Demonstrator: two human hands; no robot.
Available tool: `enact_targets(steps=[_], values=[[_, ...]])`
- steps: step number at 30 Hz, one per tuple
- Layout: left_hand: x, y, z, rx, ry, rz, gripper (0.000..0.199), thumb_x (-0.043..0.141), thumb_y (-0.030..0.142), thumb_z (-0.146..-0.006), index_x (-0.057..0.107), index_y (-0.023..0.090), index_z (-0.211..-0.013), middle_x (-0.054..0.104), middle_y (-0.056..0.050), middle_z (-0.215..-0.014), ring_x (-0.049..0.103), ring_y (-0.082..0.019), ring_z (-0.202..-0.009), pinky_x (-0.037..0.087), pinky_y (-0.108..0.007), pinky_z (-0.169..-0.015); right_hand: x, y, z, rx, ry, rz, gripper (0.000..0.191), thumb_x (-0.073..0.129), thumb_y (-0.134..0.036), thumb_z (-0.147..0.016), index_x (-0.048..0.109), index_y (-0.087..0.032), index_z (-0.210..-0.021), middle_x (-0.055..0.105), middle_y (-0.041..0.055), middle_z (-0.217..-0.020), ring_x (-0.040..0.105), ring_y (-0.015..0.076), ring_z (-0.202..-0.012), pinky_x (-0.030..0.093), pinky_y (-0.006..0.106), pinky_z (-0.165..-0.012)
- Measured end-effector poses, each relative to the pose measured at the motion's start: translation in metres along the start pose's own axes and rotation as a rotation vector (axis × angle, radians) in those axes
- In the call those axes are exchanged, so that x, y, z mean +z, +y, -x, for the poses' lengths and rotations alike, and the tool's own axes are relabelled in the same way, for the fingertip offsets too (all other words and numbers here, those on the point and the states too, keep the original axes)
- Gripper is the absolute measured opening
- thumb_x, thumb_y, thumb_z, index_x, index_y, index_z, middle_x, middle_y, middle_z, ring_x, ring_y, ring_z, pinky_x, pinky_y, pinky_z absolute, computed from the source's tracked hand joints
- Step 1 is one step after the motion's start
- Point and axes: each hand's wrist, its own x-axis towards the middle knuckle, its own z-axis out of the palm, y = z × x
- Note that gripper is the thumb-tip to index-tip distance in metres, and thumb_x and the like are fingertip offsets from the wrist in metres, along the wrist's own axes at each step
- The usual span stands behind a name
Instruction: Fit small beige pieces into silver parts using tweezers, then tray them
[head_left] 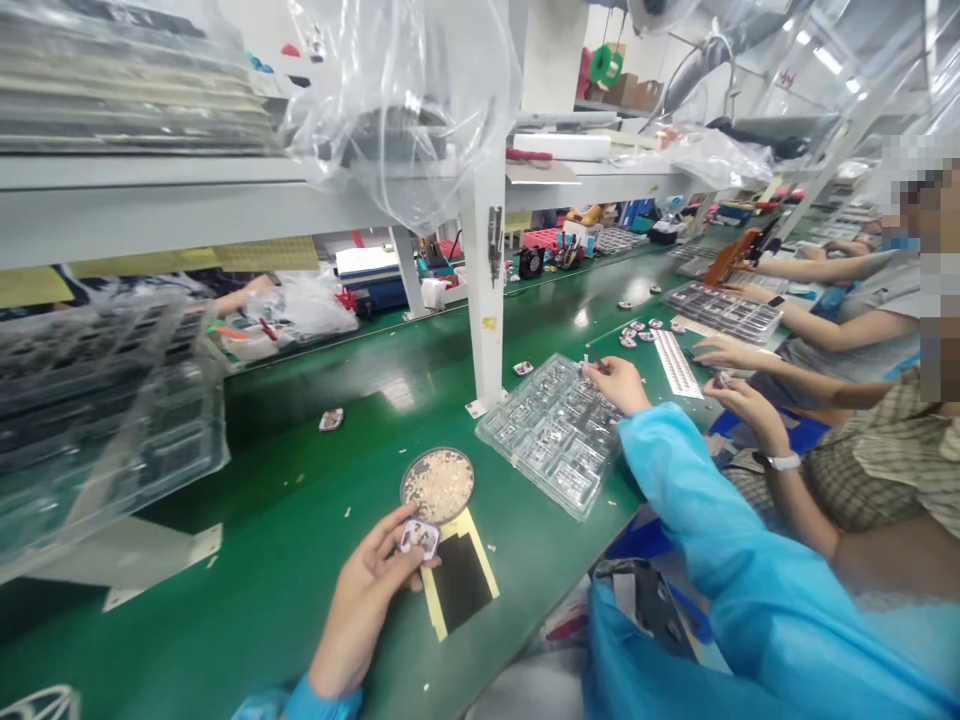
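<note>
My left hand (pixel 379 565) holds a small white and purple part (pixel 420 539) between thumb and fingers, just below a round dish (pixel 438 484) of small pale pieces. Beneath and beside the part lies a black pad (pixel 463 580) edged with yellow tape. My right hand (pixel 616 385), in a blue sleeve, is pinched on tweezers over the far right corner of a clear compartment tray (pixel 555 430) with small metal pieces. Something small and pale shows near the tweezer tips; what it is I cannot make out.
A white post (pixel 486 300) rises behind the tray. Single parts lie at the left (pixel 331 419) and beside the post (pixel 523 368). Stacked clear trays (pixel 112 400) stand at far left. Co-workers' hands (pixel 750 410) work at right, near a white strip (pixel 677 364).
</note>
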Motion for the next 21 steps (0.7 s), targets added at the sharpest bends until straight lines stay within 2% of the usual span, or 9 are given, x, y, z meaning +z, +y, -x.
enact_targets(steps=[2, 5, 9, 12, 14, 17, 21], values=[[0.003, 0.0, 0.0, -0.006, -0.026, -0.03, 0.07, 0.081, 0.039, -0.074, 0.054, 0.016, -0.135, 0.07, -0.007, -0.093, 0.067, -0.019, -0.076, 0.052, -0.024, -0.059, 0.004, -0.015, 0.02, -0.076, -0.091, -0.119, 0.035, 0.064, -0.049, -0.084, 0.068, -0.014, -0.089, 0.074, 0.0091, -0.086, 0.067, 0.021, -0.079, 0.048, 0.029, -0.072], [0.005, -0.002, -0.002, -0.002, -0.04, -0.102, 0.051, 0.076, 0.044, -0.079, 0.065, 0.012, -0.117, 0.07, -0.007, -0.083, 0.065, -0.017, -0.069, 0.049, -0.023, -0.054, 0.022, -0.049, 0.056, -0.172, -0.273, -0.275, 0.04, 0.062, -0.055, -0.086, 0.068, -0.016, -0.092, 0.075, 0.0058, -0.083, 0.067, 0.0182, -0.072, 0.05, 0.028, -0.067], [0.0, -0.003, -0.005, 0.041, 0.013, -0.136, 0.045, 0.071, 0.048, -0.082, 0.069, 0.011, -0.109, 0.07, -0.008, -0.078, 0.062, -0.015, -0.062, 0.041, -0.019, -0.045, 0.06, -0.1, 0.104, -0.235, -0.634, -0.668, 0.035, 0.073, -0.045, -0.081, 0.065, -0.016, -0.1, 0.075, 0.0053, -0.085, 0.071, 0.019, -0.08, 0.054, 0.031, -0.076], [-0.006, -0.001, -0.006, 0.039, 0.087, -0.133, 0.046, 0.071, 0.048, -0.083, 0.071, 0.01, -0.11, 0.07, -0.006, -0.069, 0.056, -0.01, -0.051, 0.032, -0.016, -0.041, 0.087, -0.127, 0.135, -0.235, -0.87, -0.767, 0.035, 0.077, -0.04, -0.078, 0.068, -0.015, -0.1, 0.076, 0.0051, -0.086, 0.072, 0.0186, -0.081, 0.055, 0.03, -0.077], [-0.01, 0.0, -0.007, 0.036, 0.13, -0.109, 0.047, 0.072, 0.048, -0.082, 0.072, 0.01, -0.11, 0.068, -0.005, -0.064, 0.051, -0.008, -0.046, 0.028, -0.016, -0.04, 0.101, -0.134, 0.152, -0.222, -1.0, -0.77, 0.032, 0.077, -0.041, -0.079, 0.07, -0.014, -0.095, 0.076, 0.0052, -0.086, 0.071, 0.0179, -0.078, 0.055, 0.029, -0.075], [-0.013, 0.0, -0.008, 0.043, 0.164, -0.057, 0.047, 0.068, 0.049, -0.085, 0.074, 0.009, -0.108, 0.066, -0.005, -0.059, 0.051, -0.008, -0.045, 0.025, -0.016, -0.04, 0.114, -0.131, 0.172, -0.261, -1.154, -0.732, 0.029, 0.073, -0.042, -0.084, 0.071, -0.013, -0.086, 0.076, 0.0048, -0.079, 0.07, 0.0169, -0.076, 0.053, 0.028, -0.076], [-0.011, -0.001, -0.008, 0.078, 0.132, 0.035, 0.048, 0.06, 0.049, -0.09, 0.073, 0.009, -0.114, 0.07, -0.008, -0.07, 0.059, -0.012, -0.057, 0.033, -0.018, -0.044, 0.12, -0.123, 0.189, -0.252, -1.186, -0.681, 0.03, 0.07, -0.042, -0.087, 0.071, -0.014, -0.081, 0.074, 0.0028, -0.07, 0.067, 0.0145, -0.068, 0.051, 0.025, -0.071]])
